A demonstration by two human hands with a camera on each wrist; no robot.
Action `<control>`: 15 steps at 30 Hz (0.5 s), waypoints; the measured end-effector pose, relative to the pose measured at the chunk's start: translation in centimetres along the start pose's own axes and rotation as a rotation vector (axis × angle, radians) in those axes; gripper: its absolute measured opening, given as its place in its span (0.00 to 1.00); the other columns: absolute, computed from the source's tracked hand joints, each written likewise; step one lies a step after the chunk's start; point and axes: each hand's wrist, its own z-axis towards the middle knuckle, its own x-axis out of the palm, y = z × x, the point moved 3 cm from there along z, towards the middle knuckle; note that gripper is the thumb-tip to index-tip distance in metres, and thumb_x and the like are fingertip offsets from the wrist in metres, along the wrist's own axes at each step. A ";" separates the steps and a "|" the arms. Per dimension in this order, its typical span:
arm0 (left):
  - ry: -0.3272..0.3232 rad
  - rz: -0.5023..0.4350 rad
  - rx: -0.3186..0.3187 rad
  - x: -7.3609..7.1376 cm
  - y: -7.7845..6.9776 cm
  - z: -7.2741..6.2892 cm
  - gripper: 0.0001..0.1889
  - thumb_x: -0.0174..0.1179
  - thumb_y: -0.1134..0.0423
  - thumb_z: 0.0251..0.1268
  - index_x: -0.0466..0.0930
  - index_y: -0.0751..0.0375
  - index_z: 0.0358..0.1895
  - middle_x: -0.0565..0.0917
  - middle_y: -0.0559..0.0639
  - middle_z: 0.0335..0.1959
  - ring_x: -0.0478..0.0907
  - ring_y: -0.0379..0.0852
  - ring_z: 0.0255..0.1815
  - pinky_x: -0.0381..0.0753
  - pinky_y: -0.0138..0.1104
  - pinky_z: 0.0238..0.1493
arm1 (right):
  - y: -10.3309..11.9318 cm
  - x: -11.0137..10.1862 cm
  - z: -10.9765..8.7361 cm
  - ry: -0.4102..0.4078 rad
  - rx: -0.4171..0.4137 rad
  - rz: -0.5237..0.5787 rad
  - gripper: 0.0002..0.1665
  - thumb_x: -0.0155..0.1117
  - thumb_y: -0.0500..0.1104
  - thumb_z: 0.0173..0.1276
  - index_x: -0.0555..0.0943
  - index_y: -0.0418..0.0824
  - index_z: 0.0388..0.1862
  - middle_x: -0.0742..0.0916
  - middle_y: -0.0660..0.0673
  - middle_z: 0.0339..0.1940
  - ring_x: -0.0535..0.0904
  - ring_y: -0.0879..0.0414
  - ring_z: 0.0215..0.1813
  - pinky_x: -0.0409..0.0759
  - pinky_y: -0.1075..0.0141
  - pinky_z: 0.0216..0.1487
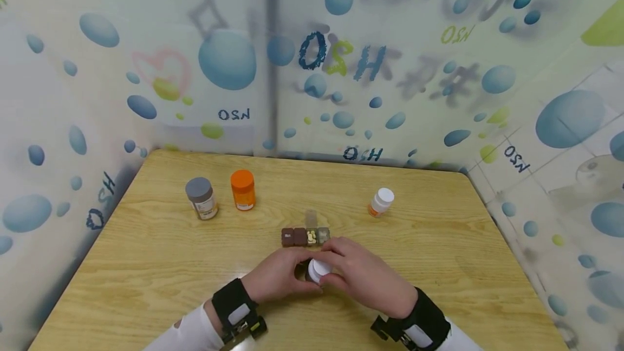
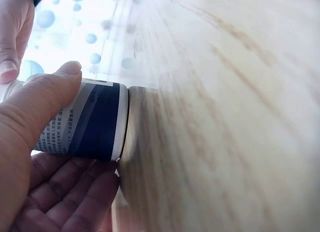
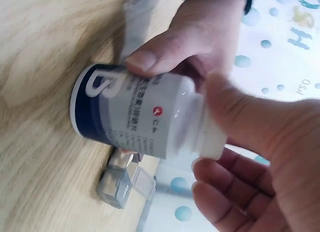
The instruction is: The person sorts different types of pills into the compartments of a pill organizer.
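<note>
A white pill bottle with a dark blue band stands upright on the table near its front. My left hand grips the bottle's body, thumb on one side and fingers round the other, as the left wrist view shows. With thumb and fingers my right hand pinches its white cap; the cap sits on the bottle's neck. Just behind the hands lies a small pill organizer with brown and clear compartments. One clear lid stands raised, and yellowish pills show in that compartment.
At the back left stand a grey-capped bottle and an orange bottle. A smaller white bottle is at the back right. Patterned curtains border the wooden table behind and on both sides.
</note>
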 end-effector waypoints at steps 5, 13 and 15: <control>-0.003 0.003 -0.002 0.0 0.1 0.0 0.26 0.63 0.38 0.46 0.72 0.33 0.52 0.76 0.29 0.43 0.74 0.32 0.40 0.75 0.30 0.42 | -0.3 0.2 0.0 -0.002 0.038 0.032 0.26 0.63 0.59 0.57 0.75 0.51 0.53 0.74 0.57 0.47 0.68 0.66 0.45 0.75 0.69 0.46; -0.007 0.017 0.018 0.2 0.0 0.0 0.25 0.62 0.37 0.46 0.72 0.33 0.51 0.76 0.29 0.44 0.73 0.31 0.41 0.75 0.30 0.44 | -0.7 0.4 -0.5 -0.021 0.051 0.034 0.30 0.56 0.61 0.62 0.69 0.53 0.62 0.73 0.60 0.50 0.69 0.67 0.47 0.75 0.68 0.47; -0.005 0.012 0.016 0.1 0.0 0.0 0.26 0.64 0.39 0.46 0.71 0.33 0.53 0.76 0.29 0.45 0.73 0.30 0.42 0.75 0.30 0.45 | -0.7 0.6 -0.6 -0.013 0.041 0.027 0.29 0.54 0.59 0.65 0.67 0.54 0.64 0.72 0.60 0.50 0.69 0.68 0.45 0.74 0.69 0.45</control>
